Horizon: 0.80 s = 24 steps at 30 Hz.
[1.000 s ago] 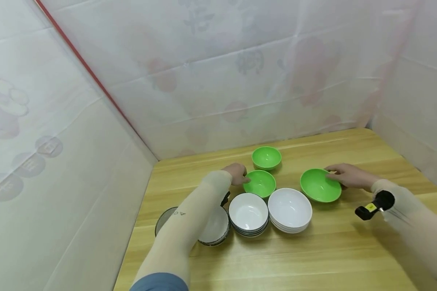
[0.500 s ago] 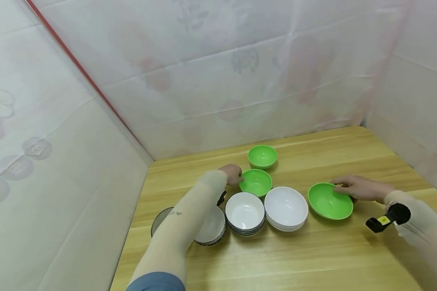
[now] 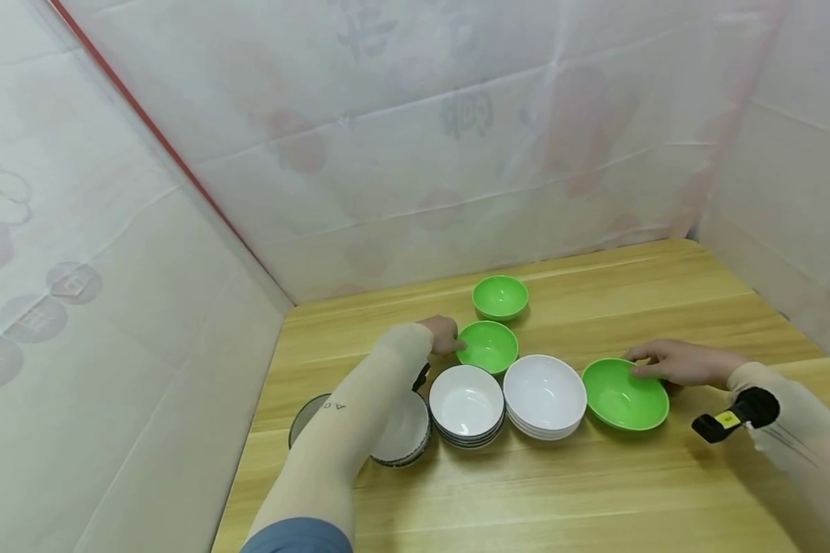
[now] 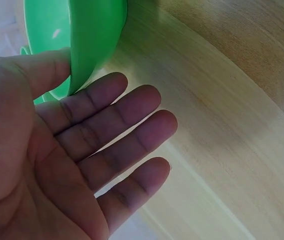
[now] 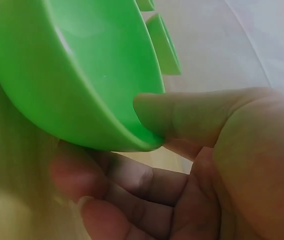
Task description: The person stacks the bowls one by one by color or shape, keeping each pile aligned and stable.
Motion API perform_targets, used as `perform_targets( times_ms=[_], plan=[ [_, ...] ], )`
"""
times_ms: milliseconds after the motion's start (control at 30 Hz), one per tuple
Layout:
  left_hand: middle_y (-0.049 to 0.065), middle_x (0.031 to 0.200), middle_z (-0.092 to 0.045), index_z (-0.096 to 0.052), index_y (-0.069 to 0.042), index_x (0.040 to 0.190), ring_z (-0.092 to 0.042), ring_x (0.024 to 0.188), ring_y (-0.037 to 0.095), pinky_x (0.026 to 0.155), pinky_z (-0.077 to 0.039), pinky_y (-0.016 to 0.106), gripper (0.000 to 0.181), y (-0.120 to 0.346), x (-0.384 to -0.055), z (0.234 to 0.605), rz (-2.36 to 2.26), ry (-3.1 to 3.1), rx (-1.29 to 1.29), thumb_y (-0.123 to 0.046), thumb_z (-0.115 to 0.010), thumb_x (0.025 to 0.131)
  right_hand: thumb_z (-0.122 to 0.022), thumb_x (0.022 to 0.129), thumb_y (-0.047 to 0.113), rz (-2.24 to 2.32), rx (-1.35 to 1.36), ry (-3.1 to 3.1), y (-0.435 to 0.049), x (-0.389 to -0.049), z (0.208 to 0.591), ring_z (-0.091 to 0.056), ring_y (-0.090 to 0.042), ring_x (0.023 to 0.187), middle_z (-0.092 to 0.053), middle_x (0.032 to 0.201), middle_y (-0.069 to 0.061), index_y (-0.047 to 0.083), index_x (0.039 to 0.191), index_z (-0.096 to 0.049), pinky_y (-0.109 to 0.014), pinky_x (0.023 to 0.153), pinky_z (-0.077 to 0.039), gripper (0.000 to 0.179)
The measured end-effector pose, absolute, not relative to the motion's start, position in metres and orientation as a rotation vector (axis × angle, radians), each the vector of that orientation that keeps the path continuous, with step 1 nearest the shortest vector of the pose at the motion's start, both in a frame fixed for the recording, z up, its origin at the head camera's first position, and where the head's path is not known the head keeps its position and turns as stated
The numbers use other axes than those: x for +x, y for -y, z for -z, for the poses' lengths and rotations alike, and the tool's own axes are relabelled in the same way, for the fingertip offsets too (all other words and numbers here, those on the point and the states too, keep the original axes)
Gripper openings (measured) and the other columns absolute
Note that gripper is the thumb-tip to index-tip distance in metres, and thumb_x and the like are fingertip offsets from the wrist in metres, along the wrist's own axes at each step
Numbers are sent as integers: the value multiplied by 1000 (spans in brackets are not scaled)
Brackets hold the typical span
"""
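Note:
A large green bowl (image 3: 625, 395) sits at the right end of a row of bowls, beside the white stack. My right hand (image 3: 688, 363) pinches its rim, thumb inside and fingers underneath, as the right wrist view shows. A smaller green bowl (image 3: 489, 348) stands behind the white bowls. At its left rim is my left hand (image 3: 440, 336); in the left wrist view the thumb (image 4: 51, 67) lies against the rim and the rather straight fingers (image 4: 116, 117) reach along the outside. Another green bowl (image 3: 501, 297) stands farther back.
A stack of white bowls (image 3: 544, 395) and a stack of dark-rimmed white bowls (image 3: 466, 403) stand mid-table. Dark-rimmed greyish bowls (image 3: 403, 432) are partly hidden by the left forearm. White sheeting (image 3: 415, 153) walls the wooden table (image 3: 526, 499) at the back and sides.
My right hand has brought the large green bowl nearer to me and rightward, then slightly left toward the white stack. The left hand stays at the smaller green bowl.

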<state>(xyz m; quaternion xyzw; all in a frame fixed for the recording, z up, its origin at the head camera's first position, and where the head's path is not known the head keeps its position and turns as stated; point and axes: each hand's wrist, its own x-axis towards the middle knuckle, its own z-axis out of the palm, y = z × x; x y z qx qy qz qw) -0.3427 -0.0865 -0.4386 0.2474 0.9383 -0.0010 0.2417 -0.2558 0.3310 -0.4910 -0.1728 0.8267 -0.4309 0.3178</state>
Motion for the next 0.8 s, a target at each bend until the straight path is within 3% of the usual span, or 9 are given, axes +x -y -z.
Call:
perform_targets(
  times_ms=[233,533,633,800],
  plan=[
    [4,84,-71,-70,-6,89,-52,62,10,68,-46,25,42,89,-343,442,-16,-2548,669,-36,-45,102,-53,99,24,1158,-400,-2143,-329,-256,493,-65,-25,82,-64,101,-16,-3,129,-53,-40,63,-57,40],
    [3,69,-67,-69,-5,78,-48,55,10,65,-44,25,40,93,-347,444,-37,-2556,694,-26,-44,102,-56,98,28,1160,-312,-2194,-329,-256,496,-62,-27,97,-57,117,-21,-11,138,-38,-39,72,-56,58],
    [-1,63,-62,-69,-8,75,-49,57,10,66,-45,25,39,93,-348,444,-40,-2581,720,-23,-44,101,-55,98,30,1135,-317,-2245,-331,-257,499,-60,-28,100,-53,124,-26,-9,138,-40,-39,75,-55,58],
    [-3,65,-63,-68,-12,74,-52,61,11,67,-46,25,37,95,-349,440,-84,-2616,739,-22,-44,101,-52,100,32,1101,-361,-2331,-334,-263,500,-57,-30,107,-52,129,-25,-4,135,-47,-40,76,-54,51]
  ],
)
